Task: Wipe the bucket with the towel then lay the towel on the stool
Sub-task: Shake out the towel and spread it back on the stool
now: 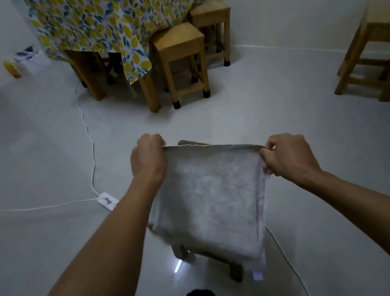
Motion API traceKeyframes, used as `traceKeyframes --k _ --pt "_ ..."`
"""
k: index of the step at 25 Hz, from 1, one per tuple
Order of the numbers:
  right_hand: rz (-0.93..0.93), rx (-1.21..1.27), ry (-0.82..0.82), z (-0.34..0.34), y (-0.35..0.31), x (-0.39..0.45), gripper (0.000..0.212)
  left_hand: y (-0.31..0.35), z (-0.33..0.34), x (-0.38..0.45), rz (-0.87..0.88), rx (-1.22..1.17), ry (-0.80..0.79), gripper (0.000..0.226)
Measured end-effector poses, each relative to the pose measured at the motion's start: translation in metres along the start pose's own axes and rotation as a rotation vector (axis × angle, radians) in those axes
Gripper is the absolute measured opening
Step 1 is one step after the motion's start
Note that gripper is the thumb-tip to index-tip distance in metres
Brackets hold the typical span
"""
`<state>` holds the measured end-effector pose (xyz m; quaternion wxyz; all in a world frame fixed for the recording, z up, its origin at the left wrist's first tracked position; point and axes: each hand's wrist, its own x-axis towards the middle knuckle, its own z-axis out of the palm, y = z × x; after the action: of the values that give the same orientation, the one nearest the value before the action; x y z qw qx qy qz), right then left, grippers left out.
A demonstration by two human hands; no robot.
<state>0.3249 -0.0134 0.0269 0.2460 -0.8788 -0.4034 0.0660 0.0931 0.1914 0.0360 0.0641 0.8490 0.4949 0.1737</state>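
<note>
Holding the grey towel (213, 196) spread out in the air, the left hand (147, 157) pinches its far left corner and the right hand (287, 155) pinches its far right corner, so the top edge is stretched between them and the rest hangs down toward the person. In the head view, which is the only view, the towel hangs just above a low wooden stool (191, 142), and only a small far corner of the seat and some legs near the floor are visible. From this I judge that the laying step is in hand. The risk is that the towel comes down off centre, because the cloth itself covers the seat and the person cannot see its edges well; then more of the cloth would hang on the near side and it could slide off to the floor. If one hand lets go before the other, the towel could also fold over itself or land crooked. A white cable (291, 264) runs on the floor beside the stool, and a foot could catch it. The bucket is not in view at all, so I cannot tell if it is wiped. The fingertips are hidden behind the towel edge, and the room is dim, so the seat shape stays unclear.
</note>
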Motion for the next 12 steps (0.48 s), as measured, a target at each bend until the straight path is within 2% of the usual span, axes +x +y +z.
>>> traceKeyframes --k 5,7,9,10,12 --pt "0.007 -0.173 0.078 0.043 0.023 0.038 0.023 -0.007 0.066 0.031 -0.104 -0.255 0.104 0.027" --pt "0.017 -0.287 0.082 0.055 0.019 0.035 0.021 0.005 0.080 0.026 -0.098 -0.339 0.033 0.039" --pt "-0.019 -0.434 0.094 0.076 0.007 0.018 0.048 0.021 0.091 0.004 -0.024 -0.313 -0.124 0.061" --pt "-0.072 -0.436 0.089 0.085 0.001 0.009 0.059 0.027 0.097 -0.009 0.035 -0.230 -0.144 0.066" --pt "-0.193 -0.358 -0.062 0.103 -0.004 -0.005 0.071 0.036 0.108 -0.034 0.117 -0.064 -0.151 0.067"
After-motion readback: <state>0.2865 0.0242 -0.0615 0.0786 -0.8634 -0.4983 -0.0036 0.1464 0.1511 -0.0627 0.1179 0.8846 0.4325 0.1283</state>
